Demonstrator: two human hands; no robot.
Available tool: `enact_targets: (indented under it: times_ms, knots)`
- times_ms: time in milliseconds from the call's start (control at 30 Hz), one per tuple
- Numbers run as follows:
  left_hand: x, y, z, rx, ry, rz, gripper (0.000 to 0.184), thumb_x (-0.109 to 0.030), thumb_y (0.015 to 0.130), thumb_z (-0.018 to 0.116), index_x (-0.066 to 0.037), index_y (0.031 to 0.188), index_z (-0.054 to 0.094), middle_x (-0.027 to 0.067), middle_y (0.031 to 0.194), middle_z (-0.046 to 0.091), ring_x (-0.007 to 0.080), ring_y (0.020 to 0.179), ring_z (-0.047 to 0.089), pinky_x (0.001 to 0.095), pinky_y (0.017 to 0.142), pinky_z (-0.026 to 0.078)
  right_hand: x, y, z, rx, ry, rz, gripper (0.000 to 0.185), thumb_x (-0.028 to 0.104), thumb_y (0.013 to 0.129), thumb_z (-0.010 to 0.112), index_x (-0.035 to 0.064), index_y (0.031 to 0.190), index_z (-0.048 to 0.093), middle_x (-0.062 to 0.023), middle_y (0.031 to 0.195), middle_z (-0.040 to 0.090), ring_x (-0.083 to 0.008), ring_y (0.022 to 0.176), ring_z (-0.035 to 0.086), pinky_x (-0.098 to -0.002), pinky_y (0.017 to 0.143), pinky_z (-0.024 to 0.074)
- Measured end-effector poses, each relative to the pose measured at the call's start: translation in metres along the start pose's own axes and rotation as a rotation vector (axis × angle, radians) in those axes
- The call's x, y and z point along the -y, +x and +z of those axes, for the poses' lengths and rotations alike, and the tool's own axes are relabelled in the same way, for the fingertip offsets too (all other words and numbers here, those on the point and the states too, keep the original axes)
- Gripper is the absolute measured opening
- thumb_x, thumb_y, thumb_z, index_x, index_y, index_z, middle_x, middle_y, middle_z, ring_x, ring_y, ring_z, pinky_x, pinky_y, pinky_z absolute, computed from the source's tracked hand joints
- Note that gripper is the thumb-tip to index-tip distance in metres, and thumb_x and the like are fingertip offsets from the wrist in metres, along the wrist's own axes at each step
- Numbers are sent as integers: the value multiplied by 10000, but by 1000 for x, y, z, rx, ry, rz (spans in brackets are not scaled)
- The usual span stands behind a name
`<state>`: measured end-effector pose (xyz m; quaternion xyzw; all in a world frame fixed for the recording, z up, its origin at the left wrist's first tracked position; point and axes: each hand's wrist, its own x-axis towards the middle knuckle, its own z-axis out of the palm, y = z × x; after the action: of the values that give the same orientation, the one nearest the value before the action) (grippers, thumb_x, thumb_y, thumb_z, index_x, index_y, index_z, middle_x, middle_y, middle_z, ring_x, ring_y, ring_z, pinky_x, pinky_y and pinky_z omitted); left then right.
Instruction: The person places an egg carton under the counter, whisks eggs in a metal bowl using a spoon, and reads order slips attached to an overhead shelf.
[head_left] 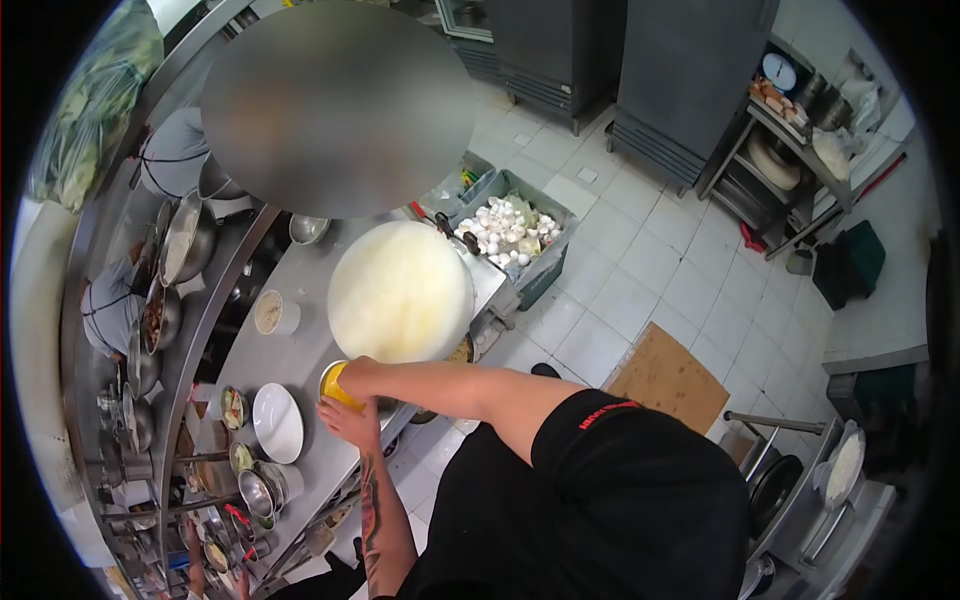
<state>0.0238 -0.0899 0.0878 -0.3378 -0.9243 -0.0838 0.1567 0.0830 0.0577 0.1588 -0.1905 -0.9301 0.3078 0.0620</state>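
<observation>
Both of my hands are together over a metal bowl at the counter's edge, just below a large round white cutting board. Something yellow shows in the bowl, between my hands. My right hand reaches down at the bowl's right side, its fingers mostly hidden. My left hand is at the near side, fingers bent near the yellow thing; what it grips cannot be made out. A white container with pale contents and a white oval plate are to the left.
A crate of eggshells stands beyond the board. Metal bowls sit lower left, and shelves with pans line the left. Cardboard lies on the floor. Another person's hand shows at lower left.
</observation>
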Motion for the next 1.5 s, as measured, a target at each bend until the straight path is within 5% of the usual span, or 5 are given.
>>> enact_targets:
  times_ms: [800,933,1000,1400,1500]
  knots:
    - [-6,-3,-12,28,1,3,1174,-717,718,676,62,1496,269,322,1543,244,450,1445,214,554,1137,219,0,5,0,142,-81,-53,182,179,745,696,81,885,758,-137,925,735,-278,916,712,-395,766,569]
    - [-10,2,-5,19,-48,15,1179,-729,720,664,58,1501,262,324,1547,234,451,1448,208,555,1139,218,-8,-1,-20,32,72,131,189,184,739,705,81,889,756,-132,920,734,-271,922,712,-393,769,568]
    - [1,1,7,15,45,23,1191,-762,718,638,42,1509,256,325,1549,232,451,1452,201,552,1140,216,-3,-3,-6,130,-140,-93,180,178,738,691,79,874,755,-127,905,734,-279,908,713,-402,758,568]
    - [-12,0,-7,58,-14,-53,1207,-797,708,623,40,1504,274,329,1543,242,446,1454,207,549,1141,215,-9,4,-12,-65,43,71,180,178,715,693,83,853,759,-133,891,736,-289,900,714,-421,748,566]
    - [-7,2,-5,40,-12,-12,1210,-794,703,635,49,1497,285,330,1540,249,448,1450,210,547,1141,215,2,-5,-15,144,-22,-47,226,170,698,721,76,900,757,-140,929,734,-281,916,715,-397,760,563]
